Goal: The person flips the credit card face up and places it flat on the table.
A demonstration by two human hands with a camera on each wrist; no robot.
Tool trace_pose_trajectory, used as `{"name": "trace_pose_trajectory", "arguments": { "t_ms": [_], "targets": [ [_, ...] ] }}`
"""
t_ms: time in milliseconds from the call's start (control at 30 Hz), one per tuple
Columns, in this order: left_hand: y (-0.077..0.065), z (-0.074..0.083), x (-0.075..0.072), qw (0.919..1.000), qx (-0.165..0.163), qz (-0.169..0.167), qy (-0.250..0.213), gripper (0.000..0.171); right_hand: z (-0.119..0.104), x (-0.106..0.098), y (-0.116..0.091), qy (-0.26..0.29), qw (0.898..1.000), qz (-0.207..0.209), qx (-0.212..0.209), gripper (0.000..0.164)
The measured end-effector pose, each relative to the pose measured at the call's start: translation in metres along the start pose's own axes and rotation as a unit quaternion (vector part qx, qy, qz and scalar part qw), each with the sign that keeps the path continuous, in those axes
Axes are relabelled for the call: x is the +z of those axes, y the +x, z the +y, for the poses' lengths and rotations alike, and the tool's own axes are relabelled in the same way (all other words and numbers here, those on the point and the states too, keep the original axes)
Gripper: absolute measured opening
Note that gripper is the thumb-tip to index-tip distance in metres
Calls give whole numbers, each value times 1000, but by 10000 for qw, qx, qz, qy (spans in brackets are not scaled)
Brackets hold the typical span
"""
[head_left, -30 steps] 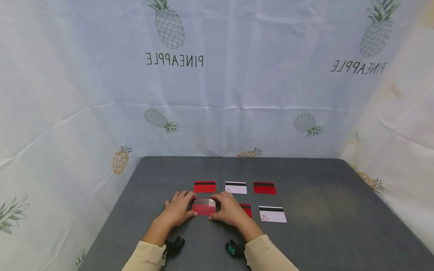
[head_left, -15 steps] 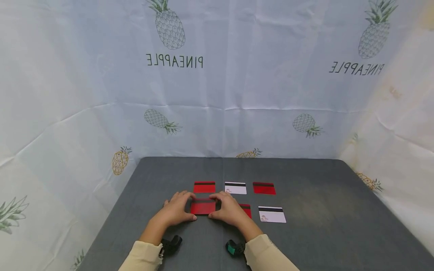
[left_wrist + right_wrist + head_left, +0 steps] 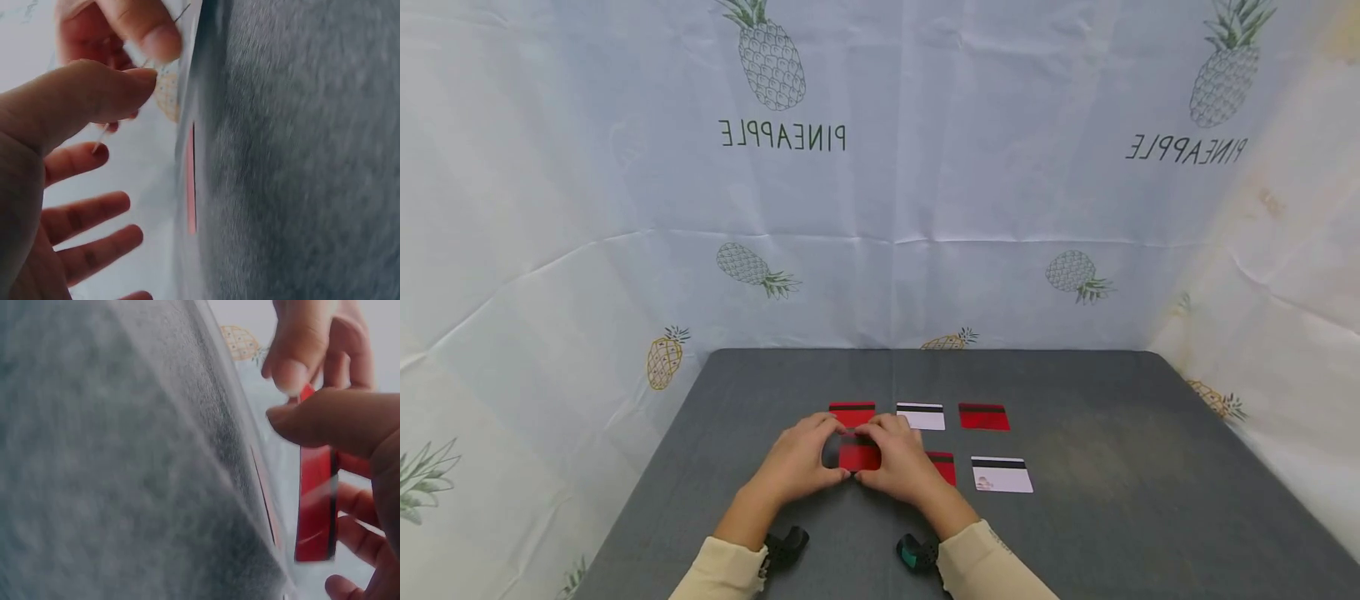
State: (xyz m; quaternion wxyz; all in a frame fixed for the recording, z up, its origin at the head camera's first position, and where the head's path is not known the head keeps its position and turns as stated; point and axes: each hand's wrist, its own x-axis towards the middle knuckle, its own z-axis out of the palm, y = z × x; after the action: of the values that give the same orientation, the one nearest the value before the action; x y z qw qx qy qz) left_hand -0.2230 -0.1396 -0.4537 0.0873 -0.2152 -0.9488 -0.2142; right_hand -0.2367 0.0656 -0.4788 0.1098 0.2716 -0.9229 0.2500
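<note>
Together, left fingers [image 3: 818, 428] and right fingers [image 3: 880, 428] — pinching one red card [image 3: 860, 457] — hold it above the grey table [image 3: 1120, 500].

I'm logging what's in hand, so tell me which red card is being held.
The red card between the left hand and right hand, held above the table; the other three red cards lie flat on it.

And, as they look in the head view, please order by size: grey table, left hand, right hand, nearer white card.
1. Grey table
2. Left hand and right hand: too alike to rank
3. Nearer white card
</note>
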Motion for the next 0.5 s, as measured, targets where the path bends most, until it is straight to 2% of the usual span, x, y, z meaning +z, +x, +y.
{"name": "trace_pose_trajectory", "arguments": {
  "t_ms": [100, 300, 400, 500],
  "targets": [
    [0, 4, 1, 9999, 139, 52, 83, 49, -3, -1, -1, -174, 9996, 107, -194, 57],
    [-1, 4, 1, 10000, -64, -28, -57, 55, -5, -1, -2, -219, 9993, 204, -219, 57],
    [-2, 2, 0, 9996, -165, -103, -198, 62, -5, -2, -3, -28, 9990, 342, -282, 57],
    [-2, 1, 0, 9991, -221, -182, -321, 70, -4, -2, -3, 426, 9963, 548, -510, 57]
  ]
}}
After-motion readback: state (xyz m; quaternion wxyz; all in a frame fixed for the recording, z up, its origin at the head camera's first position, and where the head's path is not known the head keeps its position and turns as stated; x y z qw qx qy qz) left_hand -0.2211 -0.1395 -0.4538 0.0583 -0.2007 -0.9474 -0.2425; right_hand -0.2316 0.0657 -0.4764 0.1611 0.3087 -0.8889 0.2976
